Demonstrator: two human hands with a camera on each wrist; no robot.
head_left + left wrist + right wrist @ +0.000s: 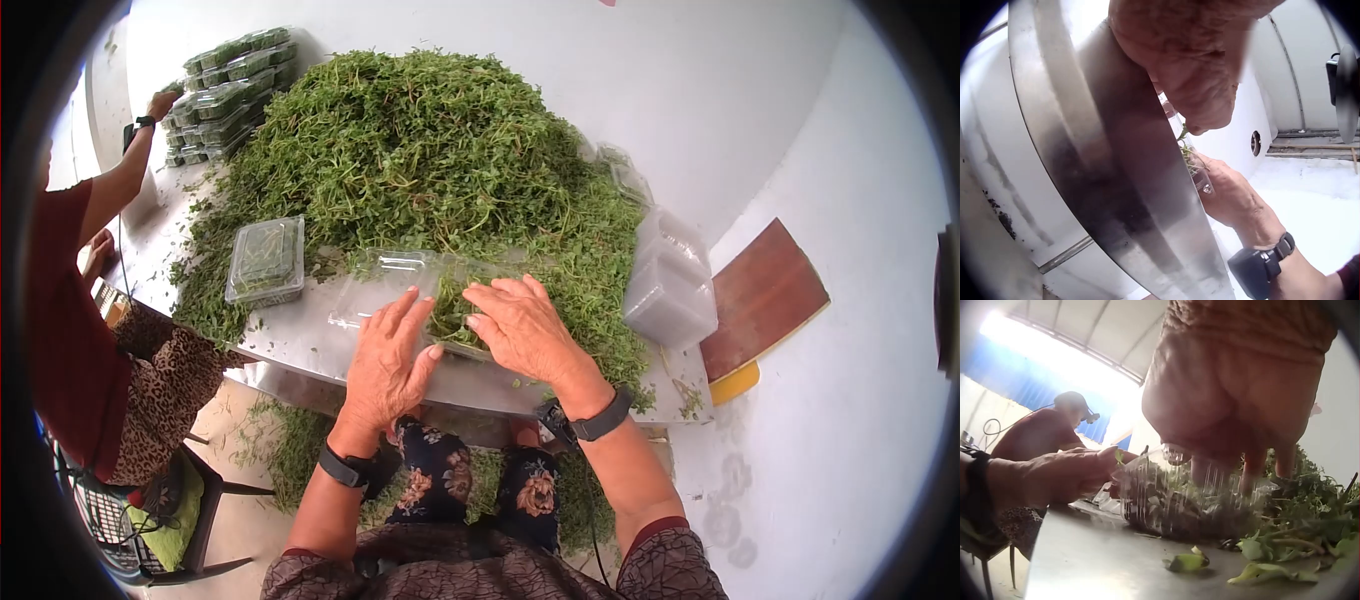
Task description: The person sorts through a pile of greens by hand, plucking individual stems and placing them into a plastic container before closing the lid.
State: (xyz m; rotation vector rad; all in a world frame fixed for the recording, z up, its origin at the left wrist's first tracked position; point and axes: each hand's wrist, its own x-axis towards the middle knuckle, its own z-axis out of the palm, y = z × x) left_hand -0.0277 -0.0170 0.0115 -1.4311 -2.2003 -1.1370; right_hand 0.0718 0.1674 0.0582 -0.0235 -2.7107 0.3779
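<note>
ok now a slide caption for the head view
Left hand and right hand at an open clear box of greens, before a leafy heap on a metal table.

Open box [1147, 503] of greens [448, 318] near the table [305, 345] edge

The box is clear, thin plastic with ribbed walls, sitting upright on the metal surface close to its near side. Its see-through lid [372, 300] lies folded open, on the left in the head view. Inside, leafy green stems are loosely tangled and show through the walls; a few sprigs poke over the rim. How full the middle is cannot be told.
</note>
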